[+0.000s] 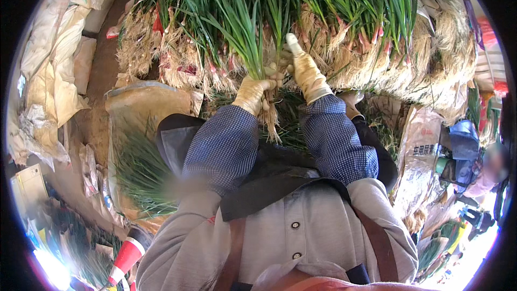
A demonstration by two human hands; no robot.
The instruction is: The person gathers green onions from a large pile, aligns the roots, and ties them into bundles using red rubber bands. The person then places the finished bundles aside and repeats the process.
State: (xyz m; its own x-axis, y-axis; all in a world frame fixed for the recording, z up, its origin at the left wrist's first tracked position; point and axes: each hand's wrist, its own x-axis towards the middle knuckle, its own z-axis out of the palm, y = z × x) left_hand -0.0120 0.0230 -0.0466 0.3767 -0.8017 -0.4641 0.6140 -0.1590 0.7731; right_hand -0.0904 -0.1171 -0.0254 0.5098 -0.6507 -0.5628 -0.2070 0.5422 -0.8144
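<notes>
My left hand (251, 95), in a cream glove, grips a bunch of long-leaved allium plants (252, 54), which look like young garlic. Their green leaves fan upward, and pale roots (270, 121) hang below the fist. My right hand (309, 74), gloved too, is close beside it with the thumb raised. Its curled fingers are at the stems of another green plant (279, 16); whether they hold it is hidden. Beyond both hands lies a broad heap of the same plants (351, 28), leaves pointing away and tangled roots towards me.
Loose leaves (141, 173) lie on brown sheeting (149, 99) to my left. A printed sack (418, 149) is at my right, with a person (464, 165) farther off. Crumpled sacks (52, 56) line the far left. A red-and-white object (126, 256) stands lower left.
</notes>
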